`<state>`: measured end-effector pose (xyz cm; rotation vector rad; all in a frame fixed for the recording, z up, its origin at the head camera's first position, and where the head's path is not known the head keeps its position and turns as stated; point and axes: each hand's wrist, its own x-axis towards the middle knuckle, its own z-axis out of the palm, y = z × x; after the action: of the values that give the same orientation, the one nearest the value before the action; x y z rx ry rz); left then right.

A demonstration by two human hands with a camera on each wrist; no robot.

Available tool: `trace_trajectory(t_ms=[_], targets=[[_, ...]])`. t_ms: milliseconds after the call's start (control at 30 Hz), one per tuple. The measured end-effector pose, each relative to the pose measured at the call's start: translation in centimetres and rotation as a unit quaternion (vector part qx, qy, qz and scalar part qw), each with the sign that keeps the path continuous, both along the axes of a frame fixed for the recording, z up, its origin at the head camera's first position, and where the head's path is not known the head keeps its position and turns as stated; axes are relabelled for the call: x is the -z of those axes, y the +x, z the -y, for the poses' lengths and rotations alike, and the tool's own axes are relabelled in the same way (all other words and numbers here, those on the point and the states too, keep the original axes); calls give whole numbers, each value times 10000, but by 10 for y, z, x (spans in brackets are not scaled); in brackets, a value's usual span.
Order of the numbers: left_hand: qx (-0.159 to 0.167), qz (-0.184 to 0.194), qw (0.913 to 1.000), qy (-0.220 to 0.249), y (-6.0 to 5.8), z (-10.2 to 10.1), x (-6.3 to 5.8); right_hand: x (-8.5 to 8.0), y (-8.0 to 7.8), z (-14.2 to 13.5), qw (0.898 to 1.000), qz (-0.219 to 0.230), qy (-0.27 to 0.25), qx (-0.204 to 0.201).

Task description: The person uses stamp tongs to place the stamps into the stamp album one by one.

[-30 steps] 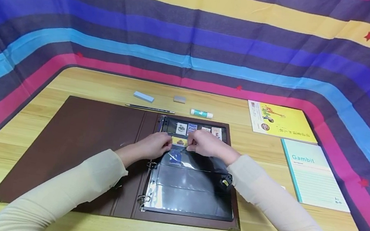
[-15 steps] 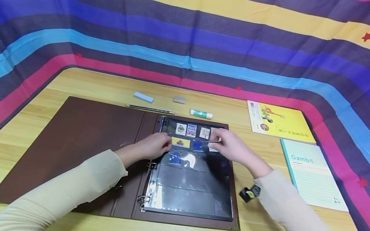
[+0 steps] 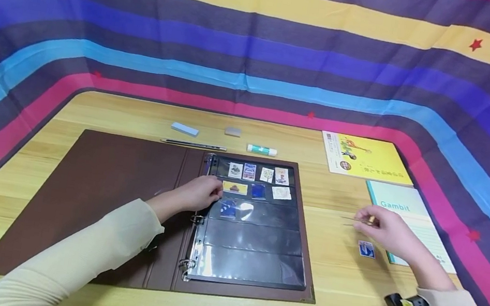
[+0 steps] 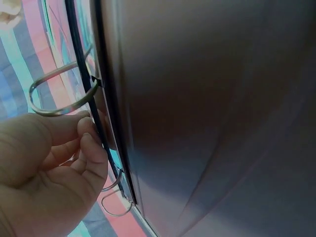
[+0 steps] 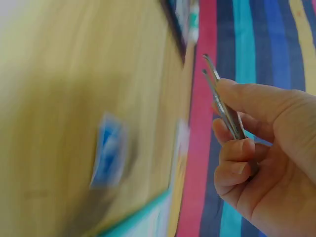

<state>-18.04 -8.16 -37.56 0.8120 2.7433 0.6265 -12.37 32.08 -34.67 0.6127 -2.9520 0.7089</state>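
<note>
Tweezers (image 5: 223,96) are held in my right hand (image 5: 266,148), tips apart with nothing between them. In the head view this right hand (image 3: 387,228) is beside the album, over the table near a loose blue stamp (image 3: 367,249). My left hand (image 3: 202,192) rests at the left edge of the black pocket page (image 3: 256,238), near the upper rings. Its fingers are curled in the left wrist view, fingertips right by the page edge beside a metal ring (image 4: 54,111). Several stamps sit in the upper pockets, among them a yellow stamp (image 3: 234,188) and a dark blue stamp (image 3: 258,191).
The brown ring binder (image 3: 126,194) lies open on the wooden table. Behind it are a pencil (image 3: 193,144), a pale blue block (image 3: 184,129), a grey eraser (image 3: 233,131) and a glue stick (image 3: 261,150). A yellow book (image 3: 371,157) and a Gambit notebook (image 3: 410,213) lie at the right.
My right hand has moved off the page to the right with the tweezers, uncovering a whitish stamp in the second row. The left hand stays at the page's left edge.
</note>
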Motion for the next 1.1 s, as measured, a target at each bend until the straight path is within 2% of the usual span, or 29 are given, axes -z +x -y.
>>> trace_trajectory(t_ms=[200,400,667,933,1100], targets=[[-17,-18,10000,-19,1,1,0,10,14,-37,9970,84,740,228],[-20,-26,10000,-50,0,2,0,14,18,-51,9928,330,1116,291],[95,-125,9999,-2,0,2,0,16,16,-50,9932,220,1133,163],[68,-151,9999,8,1,2,0,22,6,-30,9948,-400,905,-220],[23,-88,10000,15,0,1,0,19,-2,-15,9963,-319,751,-287]])
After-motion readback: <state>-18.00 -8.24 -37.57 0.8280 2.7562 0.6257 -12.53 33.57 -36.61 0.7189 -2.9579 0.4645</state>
